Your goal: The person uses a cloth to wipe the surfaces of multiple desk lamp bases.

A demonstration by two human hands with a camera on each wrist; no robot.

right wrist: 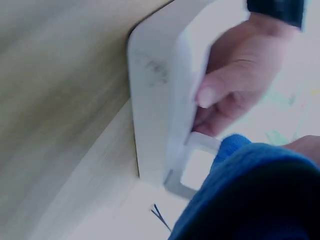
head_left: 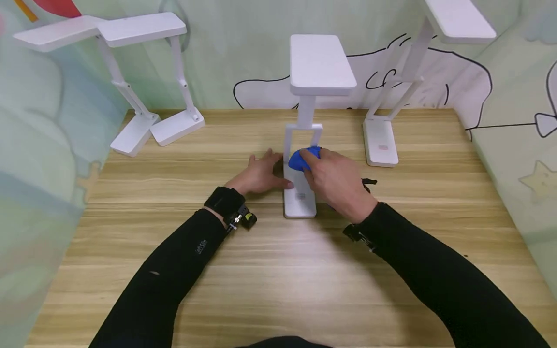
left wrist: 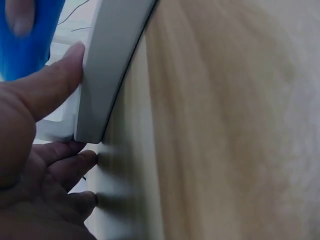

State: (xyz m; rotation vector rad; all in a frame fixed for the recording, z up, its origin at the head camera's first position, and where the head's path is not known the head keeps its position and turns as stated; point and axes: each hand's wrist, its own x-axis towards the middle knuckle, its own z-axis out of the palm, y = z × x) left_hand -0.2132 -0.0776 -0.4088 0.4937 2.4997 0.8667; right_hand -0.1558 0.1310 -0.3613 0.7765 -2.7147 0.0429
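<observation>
A white folding desk lamp (head_left: 323, 65) stands upright at the middle of the table, its flat head above a hinged arm. My left hand (head_left: 261, 176) is at the left of its base (head_left: 300, 208). In the left wrist view the thumb (left wrist: 67, 67) lies against the base, with the fingers around its far end. My right hand (head_left: 335, 181) holds a bunched blue cloth (head_left: 297, 162) against the foot of the arm, where it joins the base. The right wrist view shows the cloth (right wrist: 255, 162) close up, hiding the right fingers. Grey marks show on the base.
Two more white lamps (head_left: 143, 29) stand close together at the back left, their bases nearly touching. Another lamp (head_left: 380, 142) is at the back right. Printed cloth walls (head_left: 243, 53) border the wooden table (head_left: 261, 270) at the back and sides.
</observation>
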